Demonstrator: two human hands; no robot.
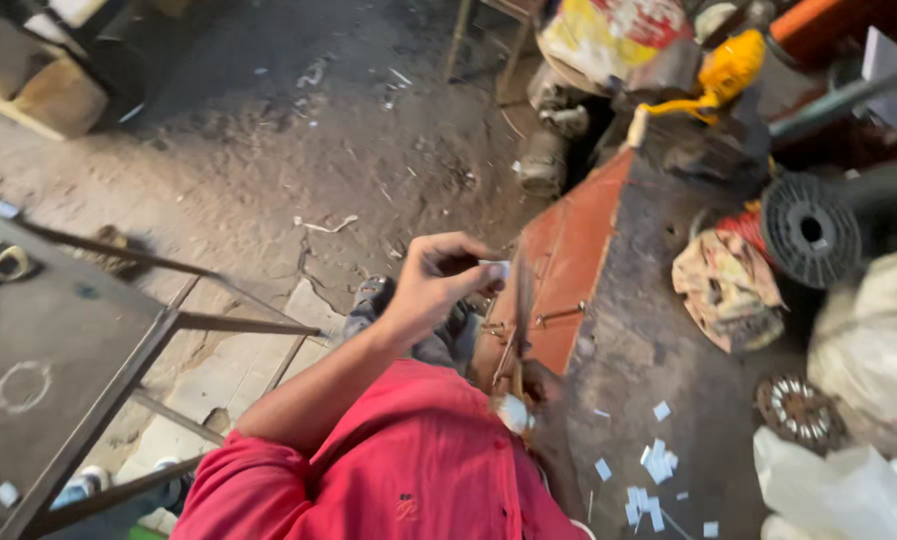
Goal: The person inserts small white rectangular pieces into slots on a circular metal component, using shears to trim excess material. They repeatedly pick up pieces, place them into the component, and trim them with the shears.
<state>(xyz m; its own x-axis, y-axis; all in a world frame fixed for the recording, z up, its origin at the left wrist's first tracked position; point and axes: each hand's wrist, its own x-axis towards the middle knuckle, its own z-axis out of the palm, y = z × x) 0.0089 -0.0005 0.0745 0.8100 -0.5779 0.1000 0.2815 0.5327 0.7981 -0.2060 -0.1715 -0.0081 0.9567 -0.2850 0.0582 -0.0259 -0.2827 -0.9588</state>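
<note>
Head view: left hand (pixel 434 285) pinches a white slip (pixel 497 268); right hand hidden, state unclear. Right of it, cut slips (pixel 654 480) litter the table (pixel 649 330).

1. The workbench (pixel 659 330) has a rough, matt, dirt-stained top; its side panel (pixel 566 270) is dull, rust-orange painted metal.
2. Paper slips (pixel 654 480), white and matt, lie near the bench's front edge.
3. The spool (pixel 812 230) looks like ribbed black plastic.
4. The sleeve (pixel 409 470) is soft red cloth.
5. The sack (pixel 874 330) at the right edge may be woven plastic; blurred.
6. The floor (pixel 269 150) is rough, dusty concrete.
</note>
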